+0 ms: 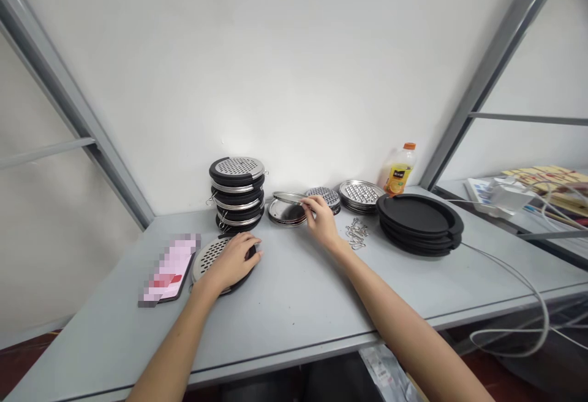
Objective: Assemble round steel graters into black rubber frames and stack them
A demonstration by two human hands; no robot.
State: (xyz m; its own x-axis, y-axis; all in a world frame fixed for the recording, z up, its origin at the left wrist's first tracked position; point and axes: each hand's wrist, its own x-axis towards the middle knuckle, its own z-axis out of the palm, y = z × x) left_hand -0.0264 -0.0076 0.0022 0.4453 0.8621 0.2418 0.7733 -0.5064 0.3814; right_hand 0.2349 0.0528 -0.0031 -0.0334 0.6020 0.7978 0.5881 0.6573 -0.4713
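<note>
- Fingers (309,206) of the right hand (322,224) are closed in a pinch on the near right edge of a thin, round, silver metal disc (285,196), thumb and fingertips brought together at its rim.
- This disc is tilted over a low stack of round, shiny metal plates (281,213) at the back of the grey flat-topped bench (285,304); whether it touches the stack is unclear.
- The left hand (233,262) lies palm down across a round, perforated silver plate with a black rim (210,256), its fingers loosely bent and the thumb parted from them, with no clenching; the plate lies on the bench, partly hidden by the hand.
- Just behind the left hand stands a tall stack of round, black-rimmed pieces with a perforated silver top (237,189), small wire hooks sticking out at its sides.
- Left of the left hand lies a flat phone with a blurred pink screen (172,270).
- Behind the right hand sit a stack of small, round, textured metal plates (325,196) and, farther right, a stack of wider, silver patterned plates (362,195).
- A loose pile of small, silver wire hooks (357,234) lies between the right hand and a stack of round, matt black trays (417,221).
- Behind those trays is a clear bottle with an orange cap and yellow label (400,172).
</note>
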